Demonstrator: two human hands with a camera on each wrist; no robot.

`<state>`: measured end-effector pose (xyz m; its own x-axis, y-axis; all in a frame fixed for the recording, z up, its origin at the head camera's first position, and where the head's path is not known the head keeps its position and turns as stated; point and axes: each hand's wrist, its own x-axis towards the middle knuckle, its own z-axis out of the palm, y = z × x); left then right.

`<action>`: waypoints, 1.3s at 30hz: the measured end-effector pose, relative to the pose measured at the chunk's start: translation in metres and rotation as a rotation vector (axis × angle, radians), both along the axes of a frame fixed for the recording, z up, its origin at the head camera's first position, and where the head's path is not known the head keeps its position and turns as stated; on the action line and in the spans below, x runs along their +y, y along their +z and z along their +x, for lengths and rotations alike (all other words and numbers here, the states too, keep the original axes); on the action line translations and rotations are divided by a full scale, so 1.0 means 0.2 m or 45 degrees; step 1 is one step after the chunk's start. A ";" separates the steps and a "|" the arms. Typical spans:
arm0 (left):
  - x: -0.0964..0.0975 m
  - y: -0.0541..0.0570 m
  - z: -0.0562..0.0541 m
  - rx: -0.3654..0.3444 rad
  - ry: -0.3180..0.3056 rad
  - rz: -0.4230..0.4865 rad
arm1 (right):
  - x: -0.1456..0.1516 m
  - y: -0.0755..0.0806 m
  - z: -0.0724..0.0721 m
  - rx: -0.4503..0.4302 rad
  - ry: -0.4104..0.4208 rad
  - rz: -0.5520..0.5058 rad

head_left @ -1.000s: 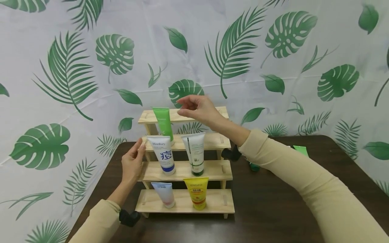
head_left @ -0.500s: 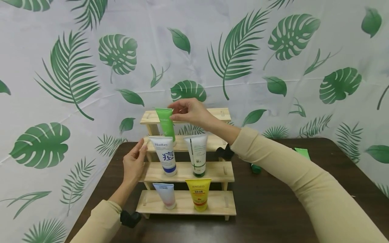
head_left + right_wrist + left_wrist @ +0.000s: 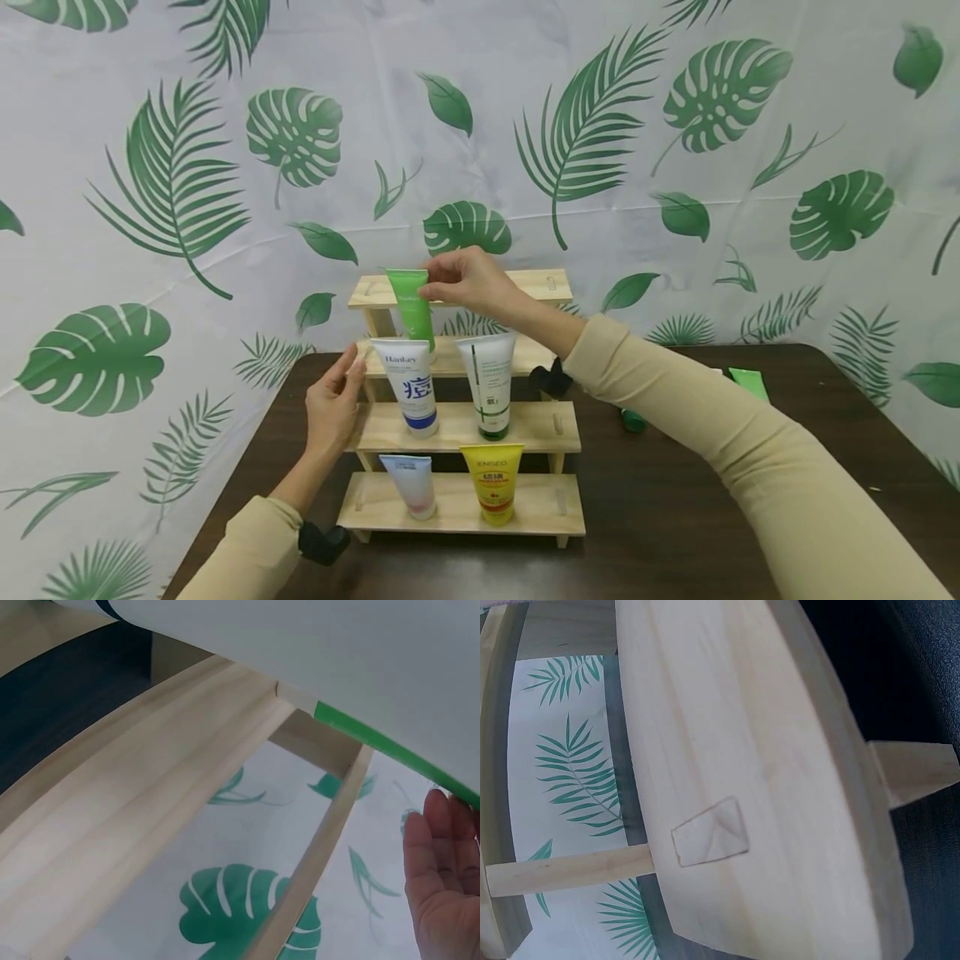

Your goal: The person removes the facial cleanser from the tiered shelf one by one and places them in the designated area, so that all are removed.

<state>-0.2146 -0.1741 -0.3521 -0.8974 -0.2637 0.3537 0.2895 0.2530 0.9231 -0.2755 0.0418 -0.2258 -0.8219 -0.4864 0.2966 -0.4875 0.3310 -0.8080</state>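
In the head view, a green squeeze tube stands cap down on the second tier from the top of a wooden step shelf. My right hand pinches its upper right edge between thumb and fingers; the right wrist view shows those fingers at a green edge. My left hand is at the shelf's left end, fingers extended and tips by the second tier. One tier down stand a white-and-blue tube and a white-and-green tube. The white-and-blue tube hides the green tube's lower end.
On the bottom tier stand a pale blue-pink tube and a yellow tube. More green tubes lie on the dark table, partly behind my right sleeve. A leaf-print cloth hangs behind.
My right hand has moved left, from beside the green tube to its upper edge, and now pinches it. The left hand stays at the shelf's left end. The head view shifted slightly.
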 end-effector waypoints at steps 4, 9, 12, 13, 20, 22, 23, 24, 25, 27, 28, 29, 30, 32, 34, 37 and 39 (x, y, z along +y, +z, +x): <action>0.00 0.00 0.00 0.009 -0.005 0.004 | 0.00 -0.01 -0.01 0.021 -0.014 -0.001; 0.00 0.00 0.00 0.010 -0.006 0.008 | 0.02 -0.01 -0.01 0.060 -0.050 0.021; 0.00 0.00 -0.01 0.006 -0.001 -0.003 | 0.06 -0.01 0.00 0.073 -0.084 0.035; 0.00 0.00 -0.01 0.007 -0.002 -0.009 | 0.08 -0.01 0.01 0.072 -0.100 0.036; -0.05 -0.10 -0.08 0.011 0.006 -0.017 | 0.23 0.00 0.04 0.061 -0.202 -0.023; -0.05 -0.12 -0.09 0.021 0.013 -0.014 | 0.28 0.01 0.04 0.057 -0.224 -0.055; -0.06 -0.13 -0.10 0.024 0.017 -0.016 | 0.31 0.01 0.05 0.059 -0.231 -0.071; -0.06 -0.13 -0.10 0.028 0.019 -0.020 | 0.34 0.01 0.05 0.060 -0.239 -0.088; -0.06 -0.14 -0.10 0.035 0.020 -0.024 | 0.37 0.01 0.06 0.058 -0.244 -0.109; -0.05 -0.14 -0.10 0.038 0.021 -0.027 | 0.43 0.01 0.08 0.054 -0.253 -0.148; -0.05 -0.14 -0.10 0.037 0.022 -0.032 | 0.46 0.01 0.08 0.056 -0.259 -0.169; -0.05 -0.14 -0.10 0.036 0.020 -0.037 | 0.49 0.01 0.09 0.059 -0.267 -0.178; -0.05 -0.14 -0.10 0.036 0.017 -0.041 | 0.52 0.01 0.10 0.055 -0.277 -0.192; -0.06 -0.14 -0.10 0.038 0.016 -0.046 | 0.59 0.00 0.12 0.041 -0.297 -0.223; -0.06 -0.14 -0.10 0.049 0.011 -0.052 | 0.65 -0.01 0.13 0.021 -0.331 -0.254; -0.06 -0.14 -0.10 0.067 0.003 -0.062 | 0.74 -0.03 0.16 0.001 -0.388 -0.294; -0.06 -0.14 -0.10 0.069 0.001 -0.067 | 0.80 -0.04 0.18 0.000 -0.430 -0.299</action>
<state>-0.2337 -0.1859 -0.3808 -0.8762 -0.2445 0.4153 0.3385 0.3011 0.8915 -0.2395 0.2019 -0.2340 -0.9237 -0.1085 0.3674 -0.3830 0.2787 -0.8807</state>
